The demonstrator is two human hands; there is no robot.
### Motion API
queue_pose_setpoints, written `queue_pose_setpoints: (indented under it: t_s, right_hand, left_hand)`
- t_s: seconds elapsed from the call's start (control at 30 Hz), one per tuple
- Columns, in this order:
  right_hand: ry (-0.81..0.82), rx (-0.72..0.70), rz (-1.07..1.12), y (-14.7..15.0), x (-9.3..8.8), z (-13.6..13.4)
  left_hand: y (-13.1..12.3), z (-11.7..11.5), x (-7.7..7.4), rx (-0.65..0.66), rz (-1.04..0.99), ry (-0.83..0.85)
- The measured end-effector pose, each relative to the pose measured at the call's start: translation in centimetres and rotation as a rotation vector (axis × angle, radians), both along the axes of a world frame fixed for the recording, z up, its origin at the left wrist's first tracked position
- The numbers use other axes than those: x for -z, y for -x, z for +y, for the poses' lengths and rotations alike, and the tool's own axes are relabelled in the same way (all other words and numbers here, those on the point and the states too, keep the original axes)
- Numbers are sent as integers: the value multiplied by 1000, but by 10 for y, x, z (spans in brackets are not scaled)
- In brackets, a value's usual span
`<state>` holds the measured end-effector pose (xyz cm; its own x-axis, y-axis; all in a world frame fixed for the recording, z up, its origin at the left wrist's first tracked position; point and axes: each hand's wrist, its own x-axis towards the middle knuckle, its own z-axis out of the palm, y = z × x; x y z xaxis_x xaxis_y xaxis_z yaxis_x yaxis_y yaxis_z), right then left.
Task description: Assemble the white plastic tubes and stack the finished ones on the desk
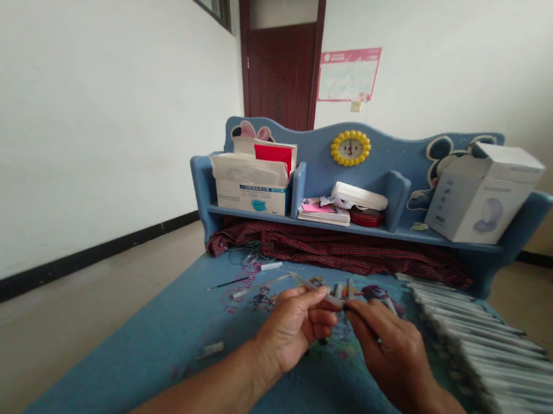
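Over the blue desk (138, 344), my left hand (292, 323) pinches a slim translucent tube (310, 284) that looks like a pen barrel. It slants from upper left down to the right. My right hand (385, 341) is closed at the tube's lower right end, its thumb and fingers pressed together. Whatever small part sits between those right fingertips is hidden. Just beyond the hands lie short clear pieces (351, 289). A thin dark pen refill (229, 283) rests left of them, near a white pen-like piece (270, 267).
Many pens (485, 353) lie side by side along the desk's right edge. A small clear piece (211, 349) is at front left. Across the back, a shelf (275, 219) carries a mask box (252, 194), papers (323, 214) and a white carton (478, 205), above a checked cloth (332, 249).
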<state>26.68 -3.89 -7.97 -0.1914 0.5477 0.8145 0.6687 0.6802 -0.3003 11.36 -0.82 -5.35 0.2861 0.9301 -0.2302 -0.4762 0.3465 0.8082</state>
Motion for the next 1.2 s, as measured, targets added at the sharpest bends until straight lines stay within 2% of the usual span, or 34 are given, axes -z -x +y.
queue_pose_setpoints:
  t_s: [0.13, 0.23, 0.7, 0.83, 1.0, 1.2]
  right_hand:
    - [-7, 23, -160, -4, 1, 2]
    - [-8, 38, -190, -4, 3, 3]
    - [271, 40, 5, 4, 6, 2]
    - [211, 49, 8, 3, 11, 2]
    - [90, 59, -103, 0, 15, 2]
    - [108, 78, -51, 1, 17, 1]
  left_hand:
    - [0, 0, 2, -6, 15, -15]
    - [1, 1, 3, -4, 43, -38]
    - [2, 1, 8, -19, 57, -51]
    - [1, 0, 5, -30, 46, -12]
    - [-1, -3, 1, -49, 52, 30]
    - [-1, -1, 7, -48, 31, 26]
